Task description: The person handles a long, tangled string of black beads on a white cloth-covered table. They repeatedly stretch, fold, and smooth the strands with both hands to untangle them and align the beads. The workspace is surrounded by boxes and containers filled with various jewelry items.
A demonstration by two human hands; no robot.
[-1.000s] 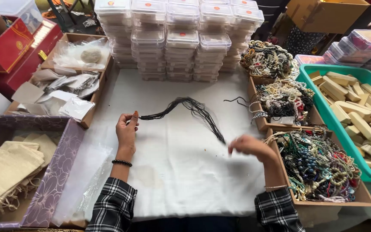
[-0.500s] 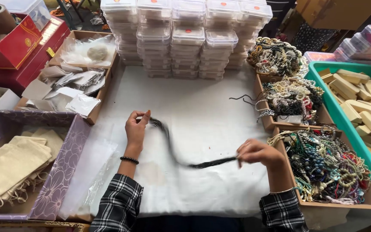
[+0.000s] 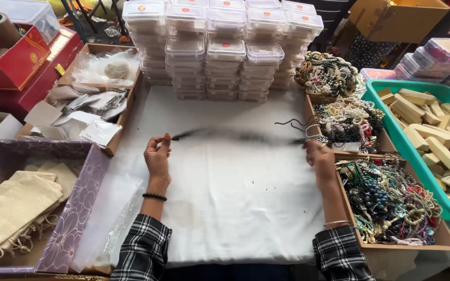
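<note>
The bundle of black cords [image 3: 235,136] is stretched almost straight between my two hands, a little above the white cloth [image 3: 225,208] that covers the tabletop. It is blurred in the middle, so I cannot count the strands. My left hand [image 3: 157,156] pinches one end between thumb and fingertips, palm turned toward me, with a dark bead bracelet [image 3: 154,196] on the wrist. My right hand [image 3: 320,158] is closed on the other end — this hand is also blurred, but the grip is clearly around the cords.

Just behind the cords stand stacks of clear plastic boxes [image 3: 220,47] with small orange labels, in several rows. Near my right hand there is a cardboard tray [image 3: 363,122] with pale bead bracelets and some loose black cords, and just beside my forearm a second tray [image 3: 391,203] full of green, blue and mixed bead strings. Further right a green plastic basket [image 3: 423,93] holds long beige boxes.

On my left side, a purple box with flower pattern [image 3: 87,182] holds cream cloth pouches [image 3: 14,203]. A clear plastic bag [image 3: 110,218] lies between this box and my left sleeve. Behind it a cardboard tray [image 3: 123,112] holds small plastic bags — and a red box [image 3: 24,65] stands in the far left corner.
</note>
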